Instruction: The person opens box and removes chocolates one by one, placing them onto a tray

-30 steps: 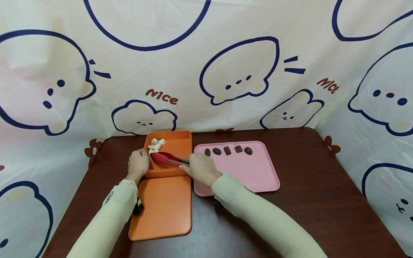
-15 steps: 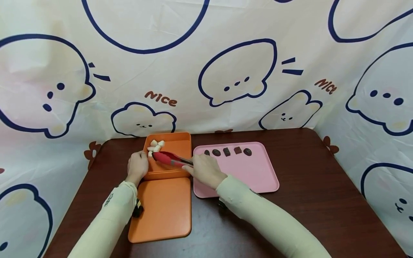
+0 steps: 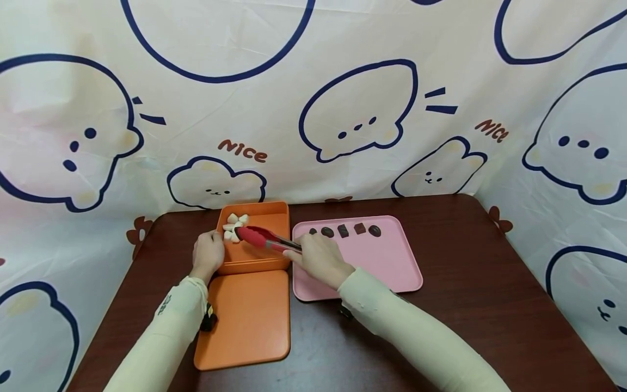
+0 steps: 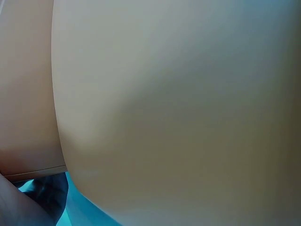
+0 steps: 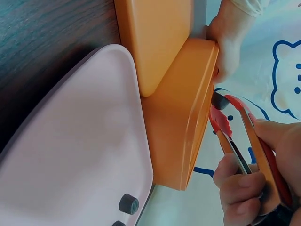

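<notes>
My right hand (image 3: 320, 258) grips a pair of tongs (image 3: 264, 239) with red tips, fingers and thumb curled round the handles. Between the tips is a dark chocolate piece (image 5: 219, 100), clearest in the right wrist view. The tips hang over the left part of an orange box (image 3: 266, 220). Several white pieces (image 3: 234, 226) lie inside the box along its left side. My left hand (image 3: 208, 253) holds the box's left wall at the rim; its fingertips are partly hidden.
The orange lid (image 3: 245, 321) lies flat in front of the box. To the right, a pink tray (image 3: 372, 267) bears a row of several dark chocolates (image 3: 343, 231). Both stand on a dark brown table (image 3: 470, 272) backed by a printed cloth (image 3: 343, 179).
The tongs have drawn back a little to the right and risen slightly, uncovering more of the white pieces. My left hand stays at the box wall. The view shifts slightly.
</notes>
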Demonstrator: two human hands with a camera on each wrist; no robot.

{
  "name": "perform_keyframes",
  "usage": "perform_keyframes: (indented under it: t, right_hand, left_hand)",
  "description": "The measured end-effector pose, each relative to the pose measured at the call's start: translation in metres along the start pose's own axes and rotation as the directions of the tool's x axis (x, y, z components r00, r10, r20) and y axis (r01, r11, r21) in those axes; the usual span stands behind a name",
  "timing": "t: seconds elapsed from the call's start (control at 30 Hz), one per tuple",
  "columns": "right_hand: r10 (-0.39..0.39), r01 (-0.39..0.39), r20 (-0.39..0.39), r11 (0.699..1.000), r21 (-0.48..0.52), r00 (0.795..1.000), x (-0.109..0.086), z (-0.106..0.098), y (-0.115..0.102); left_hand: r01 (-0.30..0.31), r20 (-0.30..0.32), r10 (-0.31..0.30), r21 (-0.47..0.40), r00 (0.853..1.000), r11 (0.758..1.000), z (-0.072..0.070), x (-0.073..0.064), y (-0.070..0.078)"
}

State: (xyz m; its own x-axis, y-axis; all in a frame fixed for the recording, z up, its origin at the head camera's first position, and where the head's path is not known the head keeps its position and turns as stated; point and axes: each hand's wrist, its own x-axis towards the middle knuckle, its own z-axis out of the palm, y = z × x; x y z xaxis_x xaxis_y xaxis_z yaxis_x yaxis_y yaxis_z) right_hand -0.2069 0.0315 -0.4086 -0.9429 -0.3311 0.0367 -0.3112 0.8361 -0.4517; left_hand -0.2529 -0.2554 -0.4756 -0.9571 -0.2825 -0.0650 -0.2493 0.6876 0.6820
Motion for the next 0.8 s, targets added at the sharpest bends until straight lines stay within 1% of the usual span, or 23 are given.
perform_keyframes:
  t: [0.1, 0.27, 0.4, 0.57, 0.8]
  right_hand:
    - [-0.009, 0.008, -0.007, 1.0, -0.017, 1.0, -0.003, -0.003, 0.003]
    - [-0.052, 0.05, -0.036, 0.998, -0.038, 0.998, -0.008, -0.007, 0.01]
    - [-0.071, 0.068, -0.062, 0.996, -0.056, 0.996, -0.011, -0.011, 0.014]
    - [-0.066, 0.062, -0.075, 0.996, -0.064, 0.995, -0.016, -0.014, 0.019]
    - [-0.056, 0.051, -0.077, 0.997, -0.063, 0.995, -0.023, -0.019, 0.028]
  left_hand:
    - [-0.001, -0.001, 0.001, 0.002, 1.0, 1.0, 0.0, 0.0, 0.0]
    - [0.002, -0.001, -0.002, -0.002, 1.0, 1.0, 0.001, 0.0, 0.0]
    - [0.007, 0.002, -0.007, -0.005, 1.0, 1.0, 0.0, 0.002, 0.0]
    - [0.01, 0.002, -0.01, -0.002, 1.0, 1.0, -0.001, 0.002, 0.0]
    - [0.029, 0.025, -0.029, -0.006, 0.999, 1.0, -0.001, 0.002, 0.001]
